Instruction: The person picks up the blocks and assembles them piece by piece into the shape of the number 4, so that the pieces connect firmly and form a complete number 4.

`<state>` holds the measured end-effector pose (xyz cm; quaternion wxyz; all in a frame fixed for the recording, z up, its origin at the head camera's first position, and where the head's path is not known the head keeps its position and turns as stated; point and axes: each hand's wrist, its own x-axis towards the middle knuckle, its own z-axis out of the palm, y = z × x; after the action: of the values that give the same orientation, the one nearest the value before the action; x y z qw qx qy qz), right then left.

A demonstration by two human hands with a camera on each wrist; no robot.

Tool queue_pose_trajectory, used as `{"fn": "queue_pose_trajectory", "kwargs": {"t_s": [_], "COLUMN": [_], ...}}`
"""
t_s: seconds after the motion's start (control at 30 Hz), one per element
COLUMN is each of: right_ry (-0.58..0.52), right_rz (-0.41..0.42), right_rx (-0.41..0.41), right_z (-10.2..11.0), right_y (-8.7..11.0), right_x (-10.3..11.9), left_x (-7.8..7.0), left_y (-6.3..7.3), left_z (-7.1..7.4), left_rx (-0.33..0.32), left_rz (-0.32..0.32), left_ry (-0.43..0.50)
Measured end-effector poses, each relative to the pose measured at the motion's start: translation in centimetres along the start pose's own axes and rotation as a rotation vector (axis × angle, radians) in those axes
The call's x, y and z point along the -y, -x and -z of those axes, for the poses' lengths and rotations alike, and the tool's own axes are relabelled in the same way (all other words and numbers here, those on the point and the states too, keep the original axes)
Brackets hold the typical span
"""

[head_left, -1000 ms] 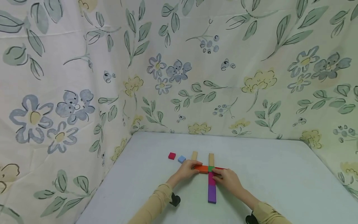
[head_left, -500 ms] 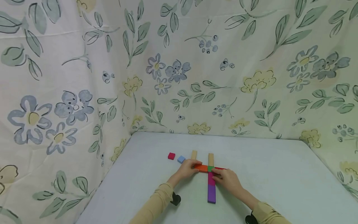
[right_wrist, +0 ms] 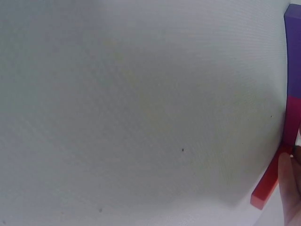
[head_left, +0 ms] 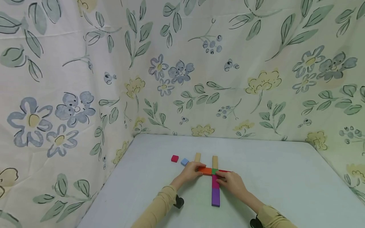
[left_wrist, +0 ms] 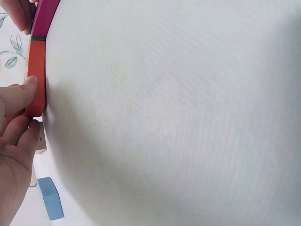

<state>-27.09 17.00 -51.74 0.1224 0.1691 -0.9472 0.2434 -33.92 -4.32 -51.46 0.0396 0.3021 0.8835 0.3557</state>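
In the head view, my left hand (head_left: 189,172) pinches the outer end of an orange block (head_left: 206,171). The left wrist view shows a thumb on its side and fingers around its end. The orange block meets a small green block (head_left: 214,171). A magenta block (head_left: 215,181) and a purple block (head_left: 215,197) run in line from it to the front. My right hand (head_left: 233,184) touches the blocks near the green one, fingertips at the green and magenta. It partly hides a red block (right_wrist: 269,182); whether the fingers grip or just press is unclear.
One wooden block (head_left: 215,162) stretches back from the green block. Another wooden block (head_left: 197,157) lies behind my left hand. To its left are a light blue block (head_left: 184,162) and a crimson block (head_left: 175,158). A floral curtain (head_left: 216,76) borders the white table (head_left: 271,167).
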Motion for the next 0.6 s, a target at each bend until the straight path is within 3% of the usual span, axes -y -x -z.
{"fn": "queue_pose_trajectory", "kwargs": {"t_s": [0.6], "right_ry": [0.021], "right_rz": [-0.003], "right_rx": [0.010], "right_z": [-0.01], "right_y": [-0.08], "right_x": [0.07], "left_x": [-0.14], "left_y": [0.01], "left_z": [0.21], "left_rx": [0.030], "left_rz": [0.034], "left_ry": [-0.043]}}
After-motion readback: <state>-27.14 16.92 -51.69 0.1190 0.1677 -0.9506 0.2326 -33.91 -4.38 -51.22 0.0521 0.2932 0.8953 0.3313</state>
